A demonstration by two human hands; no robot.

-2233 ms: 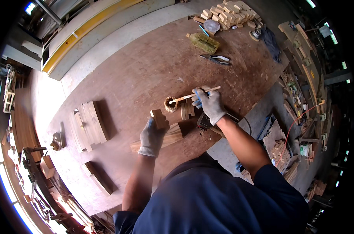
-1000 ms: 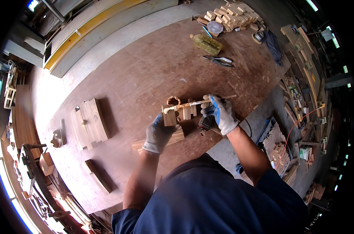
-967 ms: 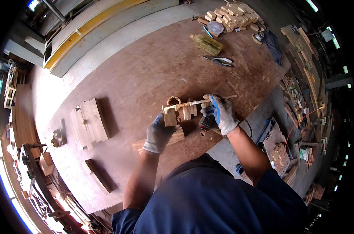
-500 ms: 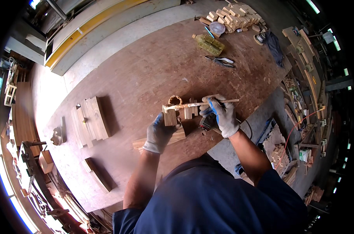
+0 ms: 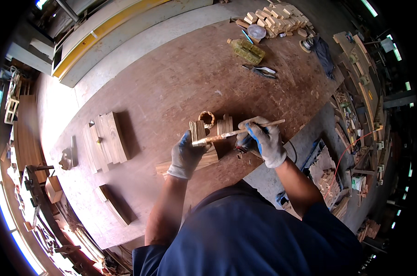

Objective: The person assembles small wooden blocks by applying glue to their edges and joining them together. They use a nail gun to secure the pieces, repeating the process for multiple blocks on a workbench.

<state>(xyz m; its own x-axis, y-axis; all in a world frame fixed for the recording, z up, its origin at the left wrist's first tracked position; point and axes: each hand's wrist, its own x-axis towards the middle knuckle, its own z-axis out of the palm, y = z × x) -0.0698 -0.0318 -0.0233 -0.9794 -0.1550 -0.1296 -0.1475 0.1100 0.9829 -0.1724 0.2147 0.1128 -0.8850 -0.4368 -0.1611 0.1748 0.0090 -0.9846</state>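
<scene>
- Left hand (image 5: 186,156): grip pinching small brown wooden block (image 5: 197,130) above brown wooden desk (image 5: 165,85).
- Right hand (image 5: 264,139): grip pinching thin pale wooden stick (image 5: 222,136), long axis running left to block's near edge.

A small brown wood block (image 5: 197,130) is held up. A long thin stick (image 5: 233,134) slants, its pale tip by the block's near end.
</scene>
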